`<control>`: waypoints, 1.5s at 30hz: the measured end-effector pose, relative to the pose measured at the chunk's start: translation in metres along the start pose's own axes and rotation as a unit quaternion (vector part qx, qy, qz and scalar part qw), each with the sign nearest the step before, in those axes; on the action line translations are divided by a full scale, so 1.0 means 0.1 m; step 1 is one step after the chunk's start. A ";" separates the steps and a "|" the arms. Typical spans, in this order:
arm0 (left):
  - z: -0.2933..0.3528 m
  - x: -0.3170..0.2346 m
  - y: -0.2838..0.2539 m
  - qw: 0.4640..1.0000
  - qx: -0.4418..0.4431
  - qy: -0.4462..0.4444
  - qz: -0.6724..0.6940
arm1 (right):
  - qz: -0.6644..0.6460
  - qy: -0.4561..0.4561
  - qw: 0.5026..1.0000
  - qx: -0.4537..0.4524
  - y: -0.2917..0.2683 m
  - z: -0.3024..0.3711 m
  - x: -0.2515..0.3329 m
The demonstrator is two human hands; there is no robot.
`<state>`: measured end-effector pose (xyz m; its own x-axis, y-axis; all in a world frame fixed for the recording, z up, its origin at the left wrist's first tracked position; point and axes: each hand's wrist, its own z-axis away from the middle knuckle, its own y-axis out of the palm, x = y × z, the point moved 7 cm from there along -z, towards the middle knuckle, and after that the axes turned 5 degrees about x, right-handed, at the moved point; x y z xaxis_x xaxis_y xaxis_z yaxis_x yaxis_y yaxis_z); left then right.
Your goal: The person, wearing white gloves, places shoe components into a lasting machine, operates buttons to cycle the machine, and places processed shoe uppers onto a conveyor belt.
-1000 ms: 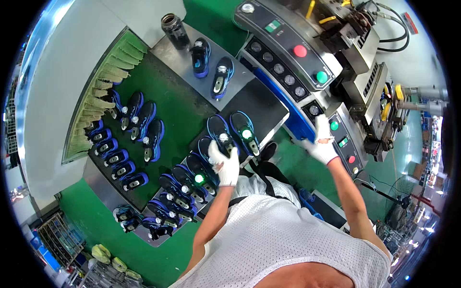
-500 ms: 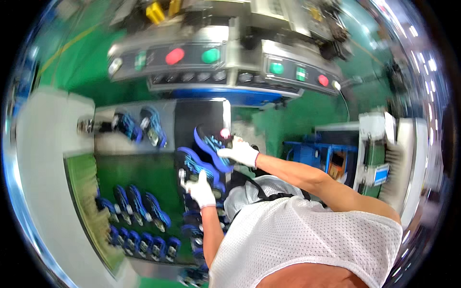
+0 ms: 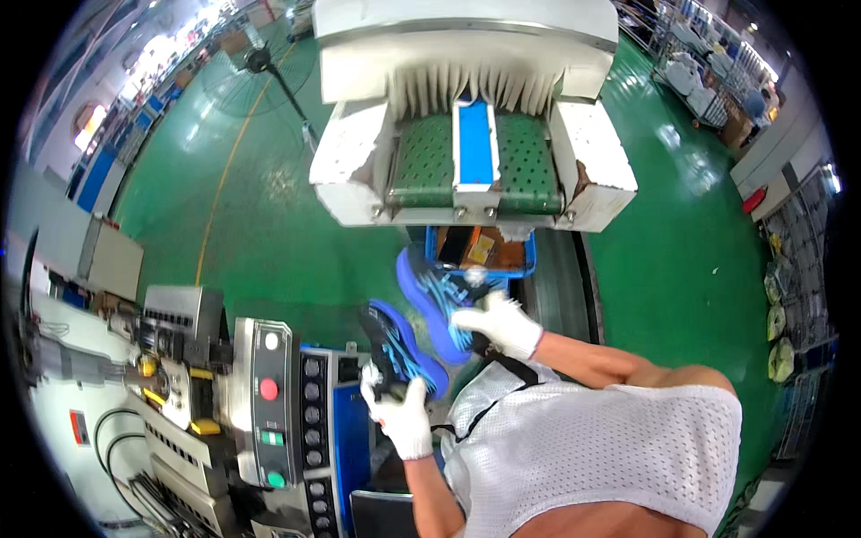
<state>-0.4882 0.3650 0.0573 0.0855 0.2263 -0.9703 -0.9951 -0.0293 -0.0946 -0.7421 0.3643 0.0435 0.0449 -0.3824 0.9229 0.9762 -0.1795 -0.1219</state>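
Hands apart, each gloved and clamped on 1 shoe: your left hand (image 3: 401, 414) grips a blue shoe (image 3: 395, 350) above the control panel (image 3: 272, 403); your right hand (image 3: 498, 325) holds another blue shoe (image 3: 430, 296) in front of the blue bin (image 3: 480, 251) below the conveyor belt (image 3: 473, 161). Bin contents hard to make out. Gloves hide both heels.

Blue crate (image 3: 525, 262) half hidden behind shoe (image 3: 435, 300).
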 end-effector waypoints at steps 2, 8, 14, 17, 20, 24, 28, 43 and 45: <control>-0.57 -0.44 0.62 0.991 0.109 0.081 -0.020 | 0.013 -0.008 0.991 -0.132 -0.81 -0.11 0.02; -2.55 -1.35 2.54 0.925 0.187 0.278 -0.180 | 0.298 -0.002 0.865 -0.405 -2.39 -1.14 0.79; -3.59 -0.99 3.46 0.890 0.117 0.378 -0.227 | 0.299 0.023 0.889 -0.345 -3.11 -2.82 0.75; -2.98 -0.84 2.97 0.927 0.167 0.255 -0.221 | 0.359 -0.231 0.781 -0.456 -2.60 -2.43 1.33; -2.16 -0.11 1.94 0.926 0.131 0.214 -0.281 | 0.151 -0.411 0.858 -0.269 -1.24 -2.07 1.37; -0.69 1.68 -0.49 0.939 -0.072 -0.104 -0.320 | 0.092 -0.107 0.948 0.285 1.03 -2.14 0.04; 2.41 2.27 -2.60 0.771 -0.458 -0.266 -0.354 | 0.328 -0.106 0.817 0.463 2.41 -1.51 -1.01; 6.38 4.43 -2.01 0.598 -0.547 -0.571 -0.130 | 0.717 -0.118 0.504 0.467 3.28 0.10 -1.53; 6.52 4.48 -2.04 0.593 -0.596 -0.531 -0.105 | 0.764 -0.215 0.403 0.455 3.64 0.45 -1.48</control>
<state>-0.2798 1.1073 -0.2128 -0.5083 0.8138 -0.2815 -0.1727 -0.4166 -0.8925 -0.3843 0.3963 -0.1213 0.5835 0.8117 0.0251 -0.5969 0.4496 -0.6645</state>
